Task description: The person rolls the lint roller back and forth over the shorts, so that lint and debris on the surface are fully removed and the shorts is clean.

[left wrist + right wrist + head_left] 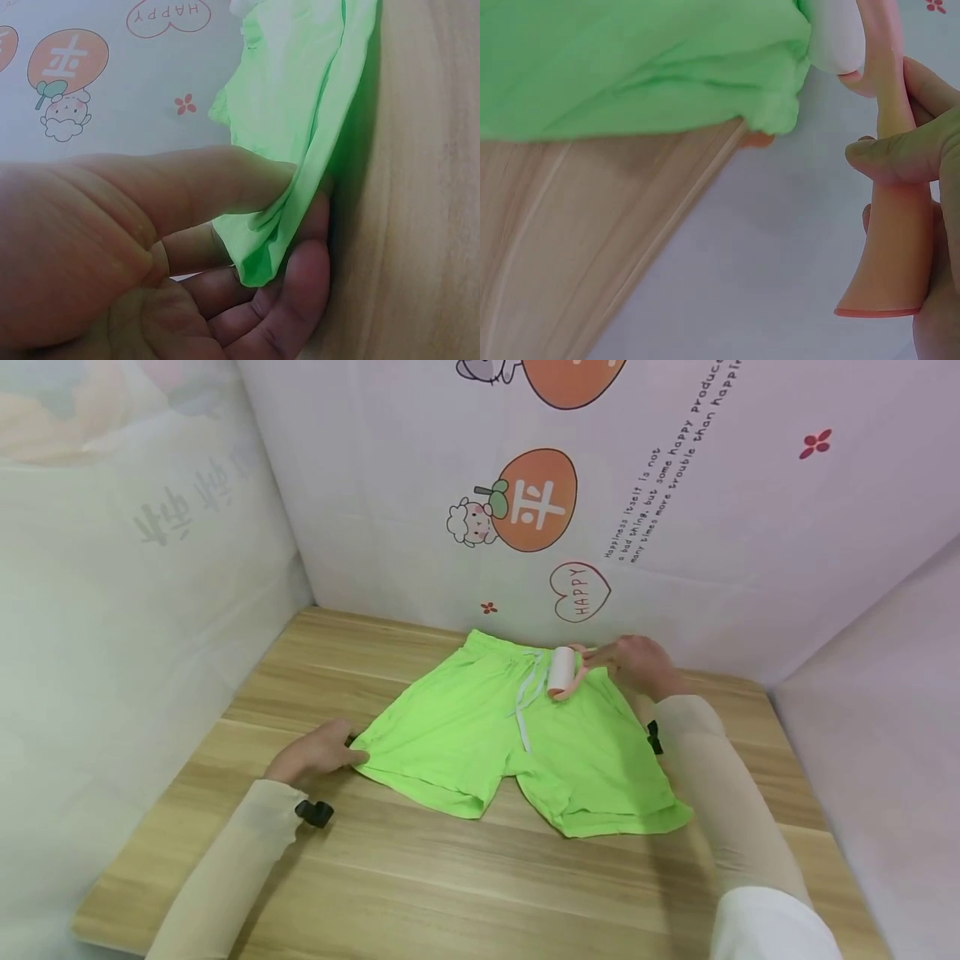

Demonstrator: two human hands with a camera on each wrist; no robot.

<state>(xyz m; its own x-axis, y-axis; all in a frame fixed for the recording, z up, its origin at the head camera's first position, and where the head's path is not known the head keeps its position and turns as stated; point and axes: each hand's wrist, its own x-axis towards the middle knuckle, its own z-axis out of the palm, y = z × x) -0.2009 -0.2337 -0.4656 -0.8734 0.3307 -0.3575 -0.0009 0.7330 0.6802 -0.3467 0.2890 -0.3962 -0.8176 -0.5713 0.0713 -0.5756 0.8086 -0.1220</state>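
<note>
Wood-grain table (420,893), pale streaks, smooth. Toward its left edge, the outer hem (259,266) corner of the shorts (442,727) is pinched by the left hand (318,752); thumb laid over, fingers under, cloth folded between. Shorts are spread nearly flat: legs toward the near edge, waist along the far edge. Neon-green thin cloth, soft, lightly creased; hems slightly gaping, waistband (497,640) gathered. White drawstring (521,710), flat and loose, is trailed down the front.

Near the far edge, roller (562,670) is held on or just over the right part of the waist; firm contact can't be told. Key relation: roller lies left of the right hand (645,664), its long axis set near-to-far, roughly across the waistband; right hand is much nearer to it than left. Pink handle (901,240), smooth plastic by the look, flared at the butt, is clamped between right thumb and fingers. Roller's sleeve is white, cylindrical.

Behind the far edge: white printed wall (375,510).
</note>
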